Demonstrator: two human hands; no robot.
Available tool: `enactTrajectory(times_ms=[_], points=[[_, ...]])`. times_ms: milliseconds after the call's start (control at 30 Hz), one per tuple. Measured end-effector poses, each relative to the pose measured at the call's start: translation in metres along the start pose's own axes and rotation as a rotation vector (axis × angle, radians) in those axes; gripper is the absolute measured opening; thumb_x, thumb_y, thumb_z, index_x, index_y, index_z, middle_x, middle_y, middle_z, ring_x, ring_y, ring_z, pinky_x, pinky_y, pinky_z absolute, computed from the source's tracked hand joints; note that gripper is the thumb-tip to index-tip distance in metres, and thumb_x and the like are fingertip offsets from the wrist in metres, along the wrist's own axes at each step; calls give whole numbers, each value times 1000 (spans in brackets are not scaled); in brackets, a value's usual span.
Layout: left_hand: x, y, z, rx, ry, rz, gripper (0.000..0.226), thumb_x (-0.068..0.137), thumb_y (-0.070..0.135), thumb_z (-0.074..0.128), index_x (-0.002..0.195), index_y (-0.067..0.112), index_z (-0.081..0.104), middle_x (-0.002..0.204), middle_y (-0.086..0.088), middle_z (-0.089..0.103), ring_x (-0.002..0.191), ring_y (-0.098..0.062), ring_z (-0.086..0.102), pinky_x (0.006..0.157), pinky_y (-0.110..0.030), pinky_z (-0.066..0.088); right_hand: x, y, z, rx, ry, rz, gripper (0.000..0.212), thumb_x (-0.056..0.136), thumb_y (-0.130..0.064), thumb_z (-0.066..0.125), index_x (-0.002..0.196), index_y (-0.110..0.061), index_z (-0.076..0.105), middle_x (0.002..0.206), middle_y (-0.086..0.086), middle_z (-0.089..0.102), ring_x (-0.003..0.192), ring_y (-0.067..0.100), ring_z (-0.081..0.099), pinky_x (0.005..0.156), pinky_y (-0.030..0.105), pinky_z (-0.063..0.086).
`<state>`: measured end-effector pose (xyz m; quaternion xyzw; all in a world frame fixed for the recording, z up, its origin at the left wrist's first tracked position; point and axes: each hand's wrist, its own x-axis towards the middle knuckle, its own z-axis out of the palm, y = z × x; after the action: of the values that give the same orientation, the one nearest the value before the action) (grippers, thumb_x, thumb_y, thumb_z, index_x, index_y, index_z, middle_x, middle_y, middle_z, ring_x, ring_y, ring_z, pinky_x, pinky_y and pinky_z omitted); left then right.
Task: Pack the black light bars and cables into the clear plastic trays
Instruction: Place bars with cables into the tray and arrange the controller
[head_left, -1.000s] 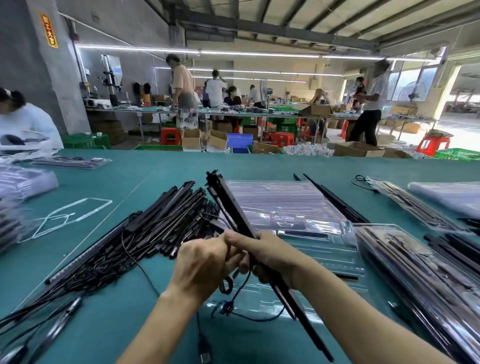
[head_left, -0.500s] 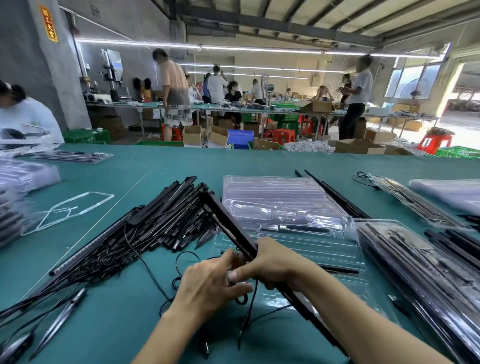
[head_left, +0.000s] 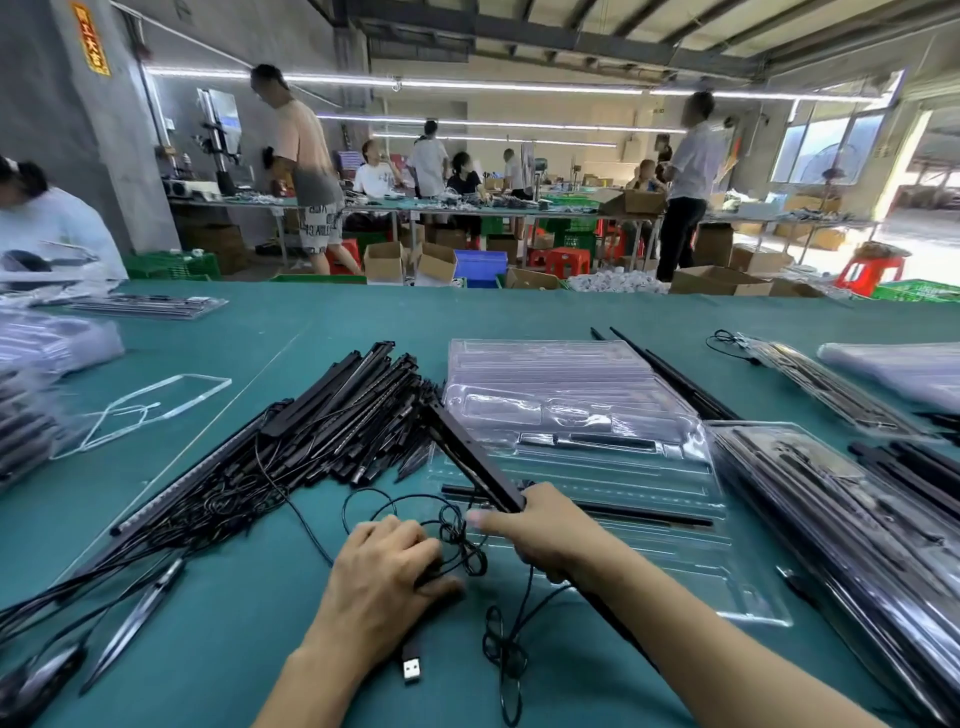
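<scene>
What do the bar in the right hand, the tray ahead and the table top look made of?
Long black light bar gripped by the right hand: matte, rigid, straight; plastic or coated metal, unclear. Clear moulded tray: thin glossy transparent plastic, with glare and the table showing through. Teal table cover: dull, with a seam line; likely fabric or mat.

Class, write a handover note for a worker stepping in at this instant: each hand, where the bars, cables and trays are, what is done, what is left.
Right hand grips one light bar, its far end at the open tray's left edge.
Left hand pinches the tangled cable; the USB plug lies loose by the wrist.
Done: filled trays on the right; one long bar lies in the open tray.
Left: seat this bar, tuck in its cable, then work through the pile.
</scene>
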<state>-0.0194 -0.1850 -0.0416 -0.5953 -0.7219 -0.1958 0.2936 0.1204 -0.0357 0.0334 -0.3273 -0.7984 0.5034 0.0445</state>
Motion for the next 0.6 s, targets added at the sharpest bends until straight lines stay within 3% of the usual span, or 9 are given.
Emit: enactTrajectory(times_ms=[167,233,300,367,433,533,600], points=[[-1,3,5,35,33,138,17,82,40,75,93,28,69,77,4,57,67,-17,55,60,-32,48,2,-13,16,-65,38,-68,34,72,-35,80,90,-10,67,57,-6,52,41,8,42,39,18,33],[0,4,4,54,75,155,17,91,42,61,90,27,69,75,4,56,65,-18,54,60,-31,45,4,-18,21,-162,92,-76,17,79,-30,74,82,-17,64,66,-3,57,48,9,49,41,19,37],[0,5,0,15,103,86,39,99,49,42,82,25,68,72,6,57,65,-17,55,63,-31,40,4,-22,18,-224,147,-113,13,83,-28,71,76,-24,61,68,-3,59,53,11,53,47,20,40],[0,7,-6,-95,103,-12,53,103,52,28,78,24,65,71,8,57,66,-17,57,68,-31,36,4,-27,6,-163,221,-156,16,86,-24,69,73,-23,60,66,-3,59,51,9,54,47,19,42],[0,10,-9,-170,121,-74,53,105,50,25,81,23,63,76,8,60,69,-17,58,73,-33,36,2,-31,-8,-17,292,-178,17,90,-20,66,74,-22,60,63,-5,60,43,4,51,41,16,40],[3,13,-11,-196,216,-117,24,97,43,47,104,25,61,99,1,66,91,-21,59,84,-37,40,-2,-33,-20,116,364,-210,11,94,-17,63,83,-19,60,71,2,67,40,3,50,41,16,41],[2,10,-10,-169,226,-218,28,86,39,61,111,28,55,112,-5,64,103,-25,56,89,-45,43,-6,-32,-28,184,381,-250,8,95,-15,62,88,-12,59,82,14,69,43,7,50,43,18,41]])
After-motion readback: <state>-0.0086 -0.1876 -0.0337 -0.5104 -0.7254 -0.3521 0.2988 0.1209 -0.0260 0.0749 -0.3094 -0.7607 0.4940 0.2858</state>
